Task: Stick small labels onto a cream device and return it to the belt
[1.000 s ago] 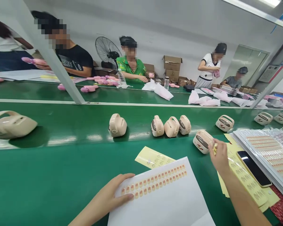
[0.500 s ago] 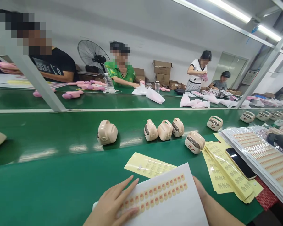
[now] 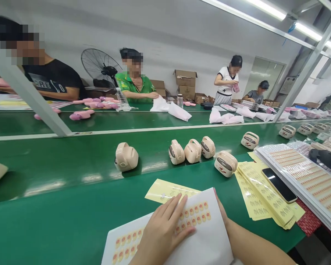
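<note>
A white sticker sheet (image 3: 201, 235) with rows of small yellow-and-red stickers lies low in front of me, bent along its middle. My left hand (image 3: 165, 224) rests on it with fingers stretched out, covering some of the stickers. At the sheet's right edge, my right hand (image 3: 222, 209) grips it from the side; most of its fingers are hidden behind the sheet. Just beyond is a yellow label sheet (image 3: 168, 189), partly covered by the white one. Nearby on the right stands a cream handled device (image 3: 225, 163) with a dark front panel.
More cream devices (image 3: 193, 151) stand along the green belt (image 3: 71, 158). To the right lie yellow label sheets (image 3: 262, 195), a phone (image 3: 279, 184) and stacked sticker sheets (image 3: 306, 173). Slanted metal posts (image 3: 44, 95) rise beyond the belt. Several co-workers sit or stand across from me.
My left hand has slid right and up across the sticker sheet, uncovering stickers on its left part. The right hand stays at the right edge. The view has shifted slightly.
</note>
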`<action>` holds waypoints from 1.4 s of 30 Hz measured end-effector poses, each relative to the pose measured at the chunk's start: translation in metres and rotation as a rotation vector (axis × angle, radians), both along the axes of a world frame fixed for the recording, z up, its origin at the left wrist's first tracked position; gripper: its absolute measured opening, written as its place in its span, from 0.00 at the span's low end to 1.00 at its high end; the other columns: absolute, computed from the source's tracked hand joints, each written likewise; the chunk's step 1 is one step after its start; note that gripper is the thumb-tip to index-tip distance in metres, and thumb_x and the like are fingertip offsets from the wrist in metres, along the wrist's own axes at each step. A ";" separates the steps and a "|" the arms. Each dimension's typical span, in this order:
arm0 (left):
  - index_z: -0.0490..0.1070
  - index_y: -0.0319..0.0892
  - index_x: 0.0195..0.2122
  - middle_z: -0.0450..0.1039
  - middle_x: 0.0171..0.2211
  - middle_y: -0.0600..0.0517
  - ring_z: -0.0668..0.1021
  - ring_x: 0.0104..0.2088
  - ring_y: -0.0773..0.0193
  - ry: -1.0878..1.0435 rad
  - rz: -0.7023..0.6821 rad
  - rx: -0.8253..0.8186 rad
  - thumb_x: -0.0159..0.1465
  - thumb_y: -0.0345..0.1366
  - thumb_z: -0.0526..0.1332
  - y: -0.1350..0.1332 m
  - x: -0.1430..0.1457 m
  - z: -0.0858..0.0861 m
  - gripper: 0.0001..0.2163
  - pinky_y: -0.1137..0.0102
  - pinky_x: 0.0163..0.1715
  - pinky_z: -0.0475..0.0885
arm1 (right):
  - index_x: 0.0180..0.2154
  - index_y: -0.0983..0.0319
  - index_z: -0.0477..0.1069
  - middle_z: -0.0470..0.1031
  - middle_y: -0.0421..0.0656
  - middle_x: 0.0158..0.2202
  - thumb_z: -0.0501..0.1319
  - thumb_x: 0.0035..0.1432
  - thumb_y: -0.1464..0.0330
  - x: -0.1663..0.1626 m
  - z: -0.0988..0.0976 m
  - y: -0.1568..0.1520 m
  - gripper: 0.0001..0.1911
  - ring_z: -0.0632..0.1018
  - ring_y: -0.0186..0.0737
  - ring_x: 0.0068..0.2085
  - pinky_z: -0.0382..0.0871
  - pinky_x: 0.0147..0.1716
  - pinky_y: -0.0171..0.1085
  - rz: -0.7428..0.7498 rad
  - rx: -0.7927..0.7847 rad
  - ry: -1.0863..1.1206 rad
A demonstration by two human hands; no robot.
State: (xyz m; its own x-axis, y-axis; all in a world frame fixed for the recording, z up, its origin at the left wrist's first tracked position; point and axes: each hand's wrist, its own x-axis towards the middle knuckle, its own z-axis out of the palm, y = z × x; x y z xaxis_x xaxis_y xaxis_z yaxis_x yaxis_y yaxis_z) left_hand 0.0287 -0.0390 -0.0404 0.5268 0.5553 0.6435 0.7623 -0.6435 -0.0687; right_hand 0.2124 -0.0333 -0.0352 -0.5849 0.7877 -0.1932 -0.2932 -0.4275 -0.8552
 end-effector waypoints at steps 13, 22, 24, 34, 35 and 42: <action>0.58 0.41 0.57 0.74 0.48 0.43 0.77 0.46 0.55 -0.149 -0.191 -0.234 0.62 0.41 0.55 0.006 0.014 -0.005 0.22 0.63 0.44 0.73 | 0.38 0.64 0.76 0.79 0.45 0.36 0.70 0.37 0.56 0.035 0.000 0.006 0.26 0.77 0.47 0.40 0.68 0.42 0.44 -0.062 0.178 -0.333; 0.73 0.50 0.42 0.80 0.36 0.54 0.80 0.36 0.57 -0.310 -0.051 -0.813 0.53 0.33 0.61 0.007 0.016 0.007 0.15 0.66 0.37 0.73 | 0.29 0.63 0.76 0.76 0.42 0.27 0.64 0.46 0.56 0.028 -0.001 0.003 0.16 0.75 0.41 0.31 0.69 0.32 0.38 -0.176 0.439 -0.577; 0.73 0.50 0.42 0.80 0.36 0.54 0.79 0.37 0.56 -0.321 -0.023 -0.901 0.52 0.33 0.61 0.009 0.018 0.015 0.15 0.66 0.37 0.72 | 0.29 0.62 0.74 0.74 0.42 0.28 0.64 0.47 0.58 0.033 0.003 0.002 0.14 0.73 0.41 0.31 0.69 0.32 0.38 -0.326 0.611 -0.753; 0.64 0.51 0.54 0.68 0.54 0.46 0.71 0.51 0.50 -0.354 -0.031 -0.615 0.50 0.41 0.65 0.010 -0.008 -0.015 0.28 0.58 0.46 0.69 | 0.33 0.60 0.76 0.77 0.44 0.34 0.64 0.48 0.63 0.043 0.012 0.014 0.10 0.76 0.42 0.38 0.69 0.39 0.39 -0.224 0.618 -0.669; 0.64 0.51 0.54 0.68 0.54 0.46 0.71 0.51 0.48 -0.355 0.015 -0.547 0.48 0.42 0.66 0.008 -0.016 -0.023 0.30 0.56 0.46 0.69 | 0.31 0.60 0.76 0.77 0.43 0.33 0.65 0.47 0.62 0.043 0.008 0.015 0.10 0.76 0.42 0.36 0.70 0.37 0.38 -0.270 0.583 -0.650; 0.66 0.50 0.50 0.73 0.47 0.47 0.74 0.47 0.49 -0.285 0.045 -0.657 0.49 0.39 0.66 -0.001 -0.034 -0.023 0.25 0.57 0.44 0.71 | 0.27 0.58 0.79 0.78 0.44 0.28 0.67 0.44 0.64 0.044 -0.006 0.012 0.06 0.77 0.42 0.31 0.71 0.29 0.37 -0.361 0.564 -0.486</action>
State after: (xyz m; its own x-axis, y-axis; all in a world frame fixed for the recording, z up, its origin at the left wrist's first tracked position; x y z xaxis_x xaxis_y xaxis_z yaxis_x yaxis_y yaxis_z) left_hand -0.0048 -0.0405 -0.0631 0.3558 0.8923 0.2778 0.7193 -0.4512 0.5282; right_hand 0.2564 -0.0208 -0.0408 -0.2309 0.9654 0.1211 0.1272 0.1534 -0.9799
